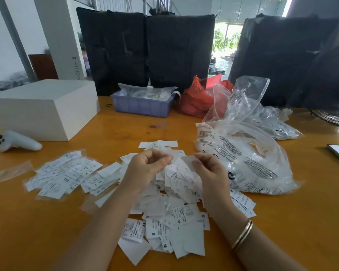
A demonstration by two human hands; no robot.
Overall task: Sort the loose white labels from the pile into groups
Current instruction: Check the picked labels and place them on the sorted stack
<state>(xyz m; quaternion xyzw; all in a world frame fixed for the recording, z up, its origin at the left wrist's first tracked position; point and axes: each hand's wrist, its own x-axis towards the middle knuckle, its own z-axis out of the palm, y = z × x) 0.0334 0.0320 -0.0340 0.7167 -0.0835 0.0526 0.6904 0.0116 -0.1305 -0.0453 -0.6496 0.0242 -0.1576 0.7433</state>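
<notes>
While loose white labels (164, 218) lie heaped mid-desk (47, 241), the left hand (145, 167) and right hand (209, 169) pinch a few between curled fingers (165, 158). Thin, limp, featherlight slips likely cling together; edge pinches suit them best.

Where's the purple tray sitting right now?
In the head view the purple tray sits at the table's far edge, centre, between the white box on its left and the red bag on its right.
</notes>
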